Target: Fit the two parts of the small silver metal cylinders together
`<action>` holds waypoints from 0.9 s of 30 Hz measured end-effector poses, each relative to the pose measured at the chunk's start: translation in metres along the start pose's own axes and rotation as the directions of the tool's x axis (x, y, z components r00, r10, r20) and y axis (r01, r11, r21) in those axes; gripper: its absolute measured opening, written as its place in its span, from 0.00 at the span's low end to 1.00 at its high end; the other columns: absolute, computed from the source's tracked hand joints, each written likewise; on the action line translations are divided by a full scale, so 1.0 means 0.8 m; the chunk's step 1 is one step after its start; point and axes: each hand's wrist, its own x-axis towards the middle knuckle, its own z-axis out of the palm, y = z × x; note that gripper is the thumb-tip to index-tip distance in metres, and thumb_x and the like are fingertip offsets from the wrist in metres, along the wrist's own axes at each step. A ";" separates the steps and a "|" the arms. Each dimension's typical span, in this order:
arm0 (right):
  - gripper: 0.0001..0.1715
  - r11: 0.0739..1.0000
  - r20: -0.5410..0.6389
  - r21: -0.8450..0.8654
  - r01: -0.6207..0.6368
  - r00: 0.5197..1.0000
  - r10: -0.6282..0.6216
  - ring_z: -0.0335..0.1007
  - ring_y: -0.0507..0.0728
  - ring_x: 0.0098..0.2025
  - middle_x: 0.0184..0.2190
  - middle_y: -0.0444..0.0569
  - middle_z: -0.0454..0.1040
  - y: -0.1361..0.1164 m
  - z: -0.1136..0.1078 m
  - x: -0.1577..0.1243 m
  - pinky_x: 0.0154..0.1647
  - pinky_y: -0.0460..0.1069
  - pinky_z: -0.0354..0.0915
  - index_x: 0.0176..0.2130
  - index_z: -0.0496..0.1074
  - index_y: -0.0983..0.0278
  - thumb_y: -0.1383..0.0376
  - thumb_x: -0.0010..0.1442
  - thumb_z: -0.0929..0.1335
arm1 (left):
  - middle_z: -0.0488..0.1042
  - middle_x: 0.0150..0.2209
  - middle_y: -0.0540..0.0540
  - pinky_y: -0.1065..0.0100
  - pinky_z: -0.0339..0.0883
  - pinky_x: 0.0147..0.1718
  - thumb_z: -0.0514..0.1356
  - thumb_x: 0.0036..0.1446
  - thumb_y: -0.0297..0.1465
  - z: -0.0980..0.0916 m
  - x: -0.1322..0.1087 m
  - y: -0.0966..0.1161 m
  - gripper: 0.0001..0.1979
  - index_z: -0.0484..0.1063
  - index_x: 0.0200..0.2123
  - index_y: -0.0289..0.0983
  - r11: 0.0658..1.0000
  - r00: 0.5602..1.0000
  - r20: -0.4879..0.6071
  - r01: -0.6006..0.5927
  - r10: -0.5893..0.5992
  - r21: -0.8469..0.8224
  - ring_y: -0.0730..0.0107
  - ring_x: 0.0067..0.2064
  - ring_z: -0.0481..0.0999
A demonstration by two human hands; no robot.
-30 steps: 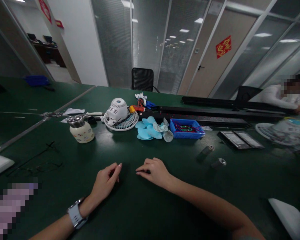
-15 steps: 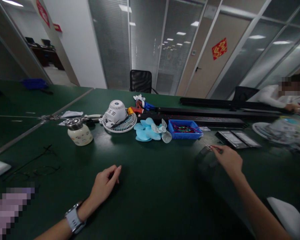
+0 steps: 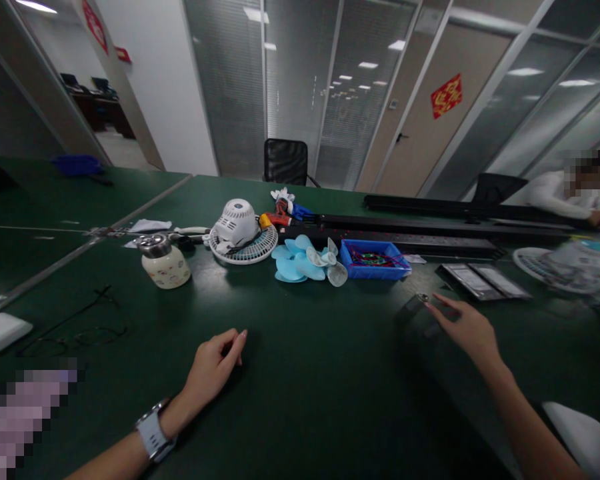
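Observation:
On the green tabletop [image 3: 300,387], my left hand [image 3: 215,367] rests with its fingers curled in and the thumb against them; nothing shows in it. A watch [image 3: 155,432] with a pale strap is on that wrist. Farther right, my right hand [image 3: 467,330] has thumb and forefinger spread apart. Right by its fingertips lies a small shiny silver piece [image 3: 423,297], too small to name. Beyond the hands are light blue fan blades [image 3: 297,259], with clear ones on their right side, and a blue bin [image 3: 375,270] of coloured wires.
A cream jar [image 3: 167,267] stands left of a white fan head [image 3: 237,223] and its grille. Behind lie a power drill [image 3: 283,210] and long black rails [image 3: 420,243]. Glasses [image 3: 75,339] are at left, a flat framed item [image 3: 483,281] at right. Another person [image 3: 555,193] sits far right.
The thumb and forefinger of my right hand have parted from the small silver piece, which they were pinching. My left hand stays in place. The view has shifted slightly.

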 end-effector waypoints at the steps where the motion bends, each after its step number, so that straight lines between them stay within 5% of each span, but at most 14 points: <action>1: 0.34 0.998 0.002 0.068 0.008 1.000 -0.008 0.75 0.66 0.42 0.43 0.56 0.78 0.009 0.002 -0.008 0.41 0.57 0.69 0.53 0.74 0.61 0.45 0.54 0.66 | 0.69 0.19 0.52 0.71 0.58 0.27 0.49 0.63 0.47 0.000 0.000 0.000 0.24 0.66 0.21 0.38 1.000 1.000 -0.001 -0.005 0.005 0.006 0.72 0.23 0.68; 6: 0.40 0.926 0.171 0.365 -0.091 0.985 0.030 0.76 0.69 0.45 0.43 0.57 0.79 0.045 0.008 -0.039 0.46 0.60 0.71 0.51 0.74 0.63 0.45 0.44 0.73 | 0.69 0.20 0.52 0.71 0.59 0.28 0.49 0.63 0.47 0.002 0.000 -0.001 0.25 0.66 0.20 0.38 0.999 0.999 0.005 -0.035 0.035 0.037 0.71 0.24 0.68; 10: 0.37 0.855 0.209 0.502 -0.129 0.978 0.025 0.77 0.67 0.42 0.40 0.57 0.80 0.024 0.015 -0.050 0.47 0.60 0.72 0.47 0.75 0.66 0.48 0.41 0.75 | 0.69 0.20 0.51 0.71 0.59 0.28 0.49 0.63 0.47 0.001 0.000 -0.002 0.25 0.67 0.21 0.38 0.998 1.000 0.005 -0.027 0.027 0.049 0.71 0.25 0.68; 15: 0.30 0.758 0.277 0.650 0.050 0.914 -0.297 0.77 0.62 0.42 0.41 0.53 0.79 -0.086 0.024 -0.084 0.46 0.56 0.73 0.47 0.75 0.63 0.51 0.47 0.74 | 0.70 0.22 0.51 0.71 0.61 0.30 0.48 0.64 0.45 0.001 0.001 -0.001 0.24 0.68 0.22 0.38 0.995 0.995 0.067 -0.076 0.072 0.064 0.71 0.27 0.69; 21: 0.25 0.619 0.346 0.775 0.126 0.735 -0.583 0.74 0.56 0.38 0.38 0.47 0.78 -0.233 0.042 -0.133 0.39 0.51 0.69 0.41 0.75 0.62 0.53 0.45 0.77 | 0.74 0.32 0.47 0.69 0.66 0.37 0.50 0.65 0.38 0.004 -0.007 0.002 0.15 0.72 0.32 0.38 0.962 0.954 0.125 -0.273 0.271 -0.002 0.69 0.35 0.73; 27: 0.30 0.483 0.310 0.872 0.076 0.679 -0.666 0.71 0.54 0.33 0.32 0.44 0.77 -0.296 0.076 -0.159 0.34 0.48 0.65 0.37 0.75 0.63 0.51 0.37 0.79 | 0.74 0.49 0.43 0.60 0.67 0.50 0.57 0.62 0.32 0.013 -0.019 0.017 0.12 0.72 0.48 0.42 0.885 0.881 0.087 -0.462 0.465 -0.058 0.63 0.51 0.71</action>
